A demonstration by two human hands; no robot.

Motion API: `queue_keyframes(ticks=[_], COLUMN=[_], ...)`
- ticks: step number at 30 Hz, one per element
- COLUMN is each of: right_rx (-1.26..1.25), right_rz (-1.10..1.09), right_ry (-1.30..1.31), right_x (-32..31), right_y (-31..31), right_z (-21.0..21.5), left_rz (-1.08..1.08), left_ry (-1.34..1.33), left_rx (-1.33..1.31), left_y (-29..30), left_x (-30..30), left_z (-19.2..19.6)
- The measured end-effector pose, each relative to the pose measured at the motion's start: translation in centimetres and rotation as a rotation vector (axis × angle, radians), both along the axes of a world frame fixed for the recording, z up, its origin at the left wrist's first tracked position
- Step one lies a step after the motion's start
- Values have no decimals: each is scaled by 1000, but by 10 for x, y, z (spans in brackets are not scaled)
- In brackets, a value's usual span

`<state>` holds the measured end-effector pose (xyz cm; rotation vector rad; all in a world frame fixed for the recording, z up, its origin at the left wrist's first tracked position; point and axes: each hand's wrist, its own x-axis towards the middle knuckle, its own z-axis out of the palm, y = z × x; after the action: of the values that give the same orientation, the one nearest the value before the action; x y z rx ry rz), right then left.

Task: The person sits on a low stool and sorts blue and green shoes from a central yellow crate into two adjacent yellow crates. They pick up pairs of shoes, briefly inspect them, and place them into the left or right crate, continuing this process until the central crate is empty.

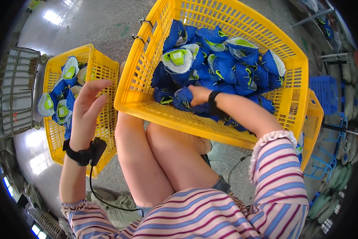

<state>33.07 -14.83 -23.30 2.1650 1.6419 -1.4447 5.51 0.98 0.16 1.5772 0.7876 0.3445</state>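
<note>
A large yellow plastic basket [171, 119] stands before my knees, heaped with blue shoe uppers [222, 67] that have lime-green linings and laces. My right hand [200, 95] reaches in over its near rim, fingers closed on one blue shoe upper [183, 98] near the basket's front left. The fingertips are partly hidden by the upper. Raised on the left, my left hand [89, 107] holds nothing, with thumb and fingers apart and curved. It hovers over the near side of a smaller yellow basket [107, 75], which holds more blue uppers [61, 109].
A black strap with a small device [85, 153] sits on my left wrist, its cable [107, 205] trailing to my lap. Stacked grey-white bundles [17, 91] stand far left. Another yellow basket [314, 127], a blue crate [323, 93] and a blue metal frame [322, 167] are at right.
</note>
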Motion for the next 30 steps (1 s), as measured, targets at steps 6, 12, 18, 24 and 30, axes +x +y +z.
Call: queue_keyframes(ticks=[6,12,18,24,30], right_rx=[96,1014,1145,1480,1357], right_rz=[95,271,-482,-288,-421], right_ry=[662,-176,276,-54,343], right_x=[55,10,-13,-52,-56], right_y=[7,-32,-90,-112,-139], right_z=[201,310,273,276,274], left_rz=[-475,-483,-370,-427,-118], left_ry=[-14,-349,-715,-582,-869], left_rx=[406,-688,-582,-517,-983], left_y=[-35,-70,-110,-110,-101], left_x=[76,127,112,97,98], left_z=[-3,7,10,42,48])
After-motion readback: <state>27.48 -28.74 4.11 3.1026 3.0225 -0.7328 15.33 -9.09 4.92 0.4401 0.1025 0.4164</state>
